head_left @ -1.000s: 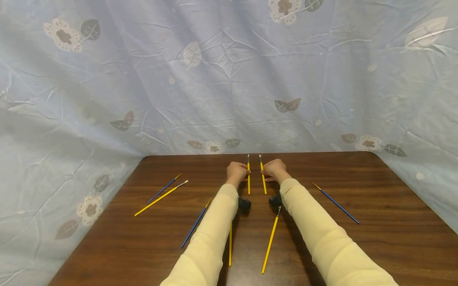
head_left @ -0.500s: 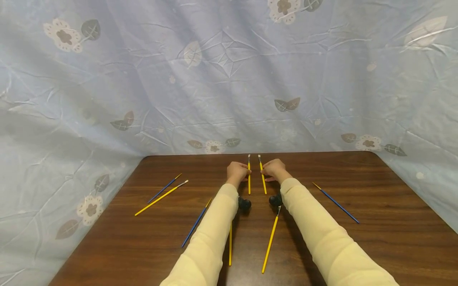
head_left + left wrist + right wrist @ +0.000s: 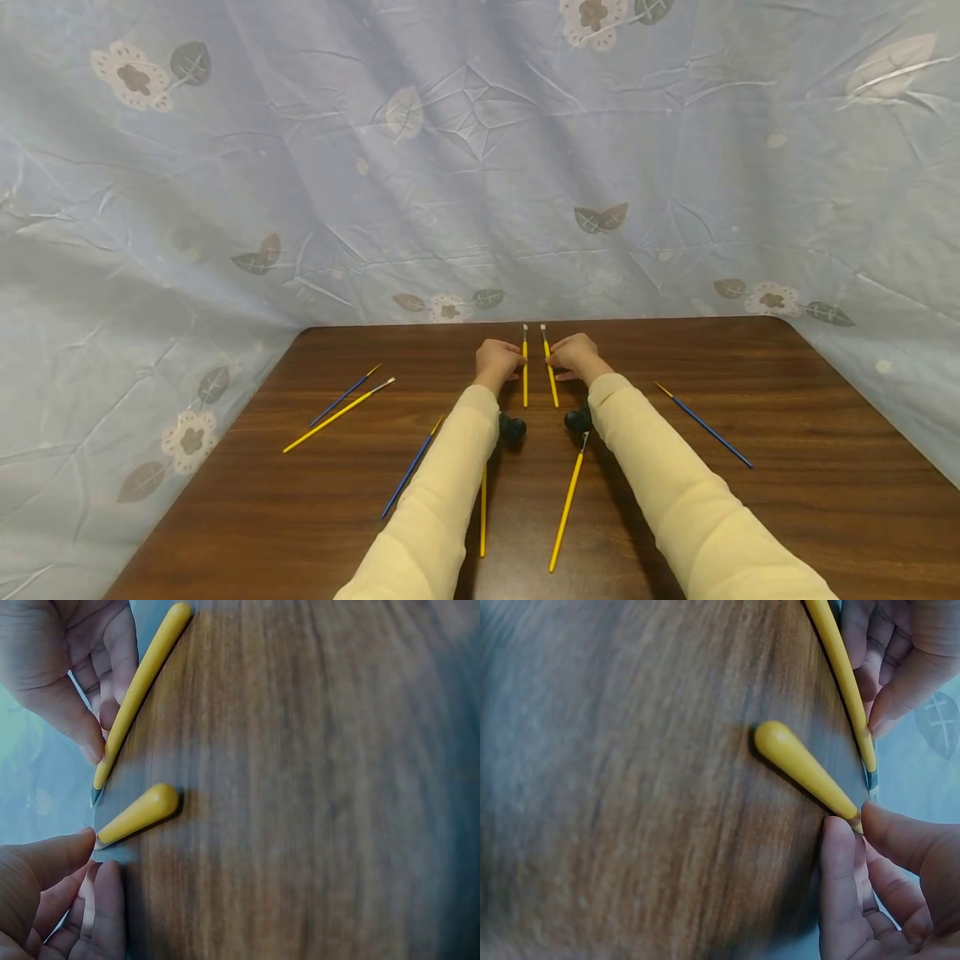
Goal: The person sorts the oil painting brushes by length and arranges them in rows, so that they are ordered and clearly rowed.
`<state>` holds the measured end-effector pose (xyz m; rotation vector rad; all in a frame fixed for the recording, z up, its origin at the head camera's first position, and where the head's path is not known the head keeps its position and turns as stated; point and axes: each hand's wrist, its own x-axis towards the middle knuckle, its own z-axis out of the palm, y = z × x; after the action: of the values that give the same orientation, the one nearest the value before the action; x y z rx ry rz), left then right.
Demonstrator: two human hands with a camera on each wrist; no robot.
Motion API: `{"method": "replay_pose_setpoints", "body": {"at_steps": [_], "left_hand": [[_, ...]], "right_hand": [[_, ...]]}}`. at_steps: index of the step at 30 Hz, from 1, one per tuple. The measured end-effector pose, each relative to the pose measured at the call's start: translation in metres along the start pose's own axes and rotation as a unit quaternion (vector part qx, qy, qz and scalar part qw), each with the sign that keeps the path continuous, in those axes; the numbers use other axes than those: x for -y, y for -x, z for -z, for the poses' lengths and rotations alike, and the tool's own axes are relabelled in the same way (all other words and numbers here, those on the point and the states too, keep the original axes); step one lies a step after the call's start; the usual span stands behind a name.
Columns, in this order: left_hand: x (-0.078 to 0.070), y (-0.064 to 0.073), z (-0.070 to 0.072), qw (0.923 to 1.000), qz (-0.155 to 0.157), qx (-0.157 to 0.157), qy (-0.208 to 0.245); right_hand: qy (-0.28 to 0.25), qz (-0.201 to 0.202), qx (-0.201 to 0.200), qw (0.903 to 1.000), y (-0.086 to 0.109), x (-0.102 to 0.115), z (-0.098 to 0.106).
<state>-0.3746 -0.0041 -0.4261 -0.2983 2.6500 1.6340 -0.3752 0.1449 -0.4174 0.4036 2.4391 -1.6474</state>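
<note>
At the far side of the table, my left hand [image 3: 498, 360] pinches a yellow paintbrush [image 3: 525, 383] between thumb and fingers. Opposite it, my right hand [image 3: 576, 356] pinches a second yellow paintbrush [image 3: 552, 385]. The two brushes lie nearly side by side, a narrow gap between them, pale bristles pointing to the far edge. In the left wrist view, the left hand's thumb [image 3: 71, 851] meets the left brush [image 3: 142, 813] along its handle. The right wrist view shows the right brush [image 3: 802, 765] gripped likewise, its rounded handle end pointing away from the hand.
Nearer on the brown table [image 3: 247, 533], two yellow brushes lie, one [image 3: 567, 508] between the arms, another [image 3: 483, 521] partly under the left sleeve. Leftward are a yellow brush [image 3: 337, 415] and blue brushes [image 3: 343, 396] [image 3: 412, 467]; a blue brush [image 3: 705, 427] lies right. A patterned curtain [image 3: 480, 208] hangs behind.
The left yellow paintbrush has shifted slightly right, and the right one's bristle end slightly left, so the gap between them is narrower. Both hands stay almost in place.
</note>
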Motion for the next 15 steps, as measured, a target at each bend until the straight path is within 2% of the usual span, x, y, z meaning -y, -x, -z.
{"method": "replay_pose_setpoints", "body": {"at_steps": [7,15], "left_hand": [[-0.001,0.0,0.001,1.0,-0.002,-0.001,0.006],[-0.004,-0.002,0.006,0.9993,0.005,0.026,0.027]], "right_hand": [[-0.004,-0.001,0.002,1.0,0.0,0.0,0.0],[-0.052,0.001,0.053,0.9972,0.012,0.004,0.01]]}}
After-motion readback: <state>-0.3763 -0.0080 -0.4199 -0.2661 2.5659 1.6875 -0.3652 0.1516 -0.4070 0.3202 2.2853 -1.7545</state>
